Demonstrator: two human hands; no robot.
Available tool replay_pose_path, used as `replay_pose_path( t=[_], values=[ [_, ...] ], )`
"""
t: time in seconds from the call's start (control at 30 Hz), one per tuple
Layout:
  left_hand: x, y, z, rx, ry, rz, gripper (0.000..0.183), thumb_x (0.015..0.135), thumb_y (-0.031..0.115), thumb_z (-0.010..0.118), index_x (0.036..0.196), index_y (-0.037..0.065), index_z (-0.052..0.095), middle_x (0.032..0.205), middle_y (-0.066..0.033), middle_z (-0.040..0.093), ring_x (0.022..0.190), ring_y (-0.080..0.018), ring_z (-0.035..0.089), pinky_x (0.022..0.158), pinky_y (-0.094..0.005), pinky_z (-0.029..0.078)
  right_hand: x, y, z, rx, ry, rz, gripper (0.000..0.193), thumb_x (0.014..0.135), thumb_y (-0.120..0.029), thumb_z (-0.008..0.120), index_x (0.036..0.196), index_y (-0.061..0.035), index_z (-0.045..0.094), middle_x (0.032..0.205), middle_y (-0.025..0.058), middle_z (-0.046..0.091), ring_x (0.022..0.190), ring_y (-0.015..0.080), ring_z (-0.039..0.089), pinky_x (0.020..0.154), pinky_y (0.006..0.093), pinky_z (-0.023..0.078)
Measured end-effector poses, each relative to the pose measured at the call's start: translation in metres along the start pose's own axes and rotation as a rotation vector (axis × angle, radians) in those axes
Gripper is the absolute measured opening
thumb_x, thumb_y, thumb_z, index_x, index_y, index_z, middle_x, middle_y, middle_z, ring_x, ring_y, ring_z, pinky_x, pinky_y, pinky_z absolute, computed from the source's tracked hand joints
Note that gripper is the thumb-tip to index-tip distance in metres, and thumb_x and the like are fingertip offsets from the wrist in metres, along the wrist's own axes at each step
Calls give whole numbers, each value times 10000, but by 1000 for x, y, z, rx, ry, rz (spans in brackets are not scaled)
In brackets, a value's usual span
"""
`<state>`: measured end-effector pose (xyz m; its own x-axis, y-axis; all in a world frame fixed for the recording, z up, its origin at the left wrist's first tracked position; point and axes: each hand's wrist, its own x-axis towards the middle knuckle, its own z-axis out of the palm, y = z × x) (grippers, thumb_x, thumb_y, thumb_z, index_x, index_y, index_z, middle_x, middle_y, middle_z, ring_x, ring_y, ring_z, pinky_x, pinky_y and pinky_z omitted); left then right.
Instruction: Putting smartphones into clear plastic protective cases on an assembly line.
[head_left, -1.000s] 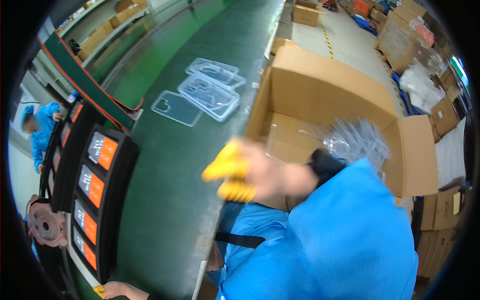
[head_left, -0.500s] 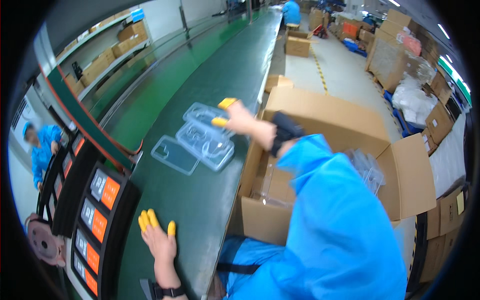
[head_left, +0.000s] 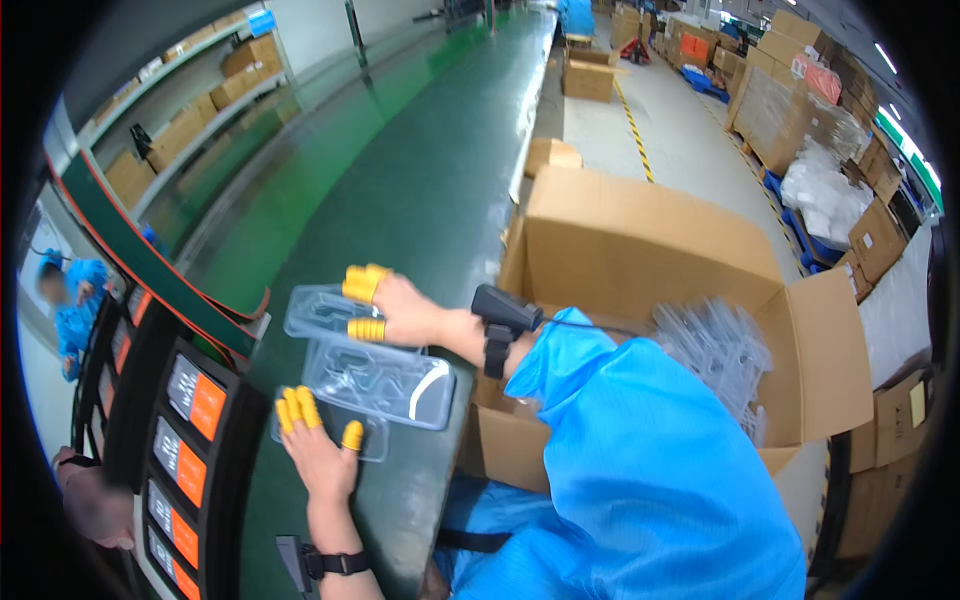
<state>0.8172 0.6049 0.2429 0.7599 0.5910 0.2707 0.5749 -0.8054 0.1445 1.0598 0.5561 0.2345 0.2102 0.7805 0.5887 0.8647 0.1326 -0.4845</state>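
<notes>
Clearly, the clear plastic trays (head_left: pixel 385 390) lie close together on your green counter (head_left: pixel 400 510), partly overlapping, near the edge beside you. They should be light and fairly stiff, though thin walls may flex or crack under a hard squeeze; the glossy faces look slippery, so take hold at the rims rather than the flat middles. Your right hand (head_left: pixel 405 315) reaches leftward, palm down, over the farthest tray (head_left: pixel 312 314), thumb and fingers apart; I cannot tell whether they grip it. Your left hand (head_left: pixel 322 465) points away from you, palm down, its fingers spread wide over the nearest tray (head_left: pixel 375 442), apparently holding nothing. Your right forearm comes across from the side, and the left one rises from below. Beside the counter, a cardboard box (head_left: pixel 640 230) holds more clear plastic pieces (head_left: pixel 715 355).
</notes>
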Motion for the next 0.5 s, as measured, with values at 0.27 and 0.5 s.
replay_pose_path(
  t=[0.27, 0.5],
  values=[
    [-13, -12, 1, 31, 208, 83, 662, 817, 431, 427, 1291, 11, 235, 1340, -158, 229, 1250, -320, 165, 1006, -416, 131, -177, 14, -195, -580, -251, 416, 546, 673, -211, 650, 1151, -55, 436, 1182, 142, 424, 1068, 308, 396, 908, 361, 339],
    [-18, -13, 1, 40, 149, 167, 666, 845, 485, 321, 1285, -6, 233, 1339, -169, 226, 1246, -329, 173, 1009, -405, 128, -333, 25, -246, -859, -1079, 1044, 961, 486, -361, 764, 1266, -50, 298, 1278, 164, 318, 1164, 330, 306, 925, 434, 299]
  ],
)
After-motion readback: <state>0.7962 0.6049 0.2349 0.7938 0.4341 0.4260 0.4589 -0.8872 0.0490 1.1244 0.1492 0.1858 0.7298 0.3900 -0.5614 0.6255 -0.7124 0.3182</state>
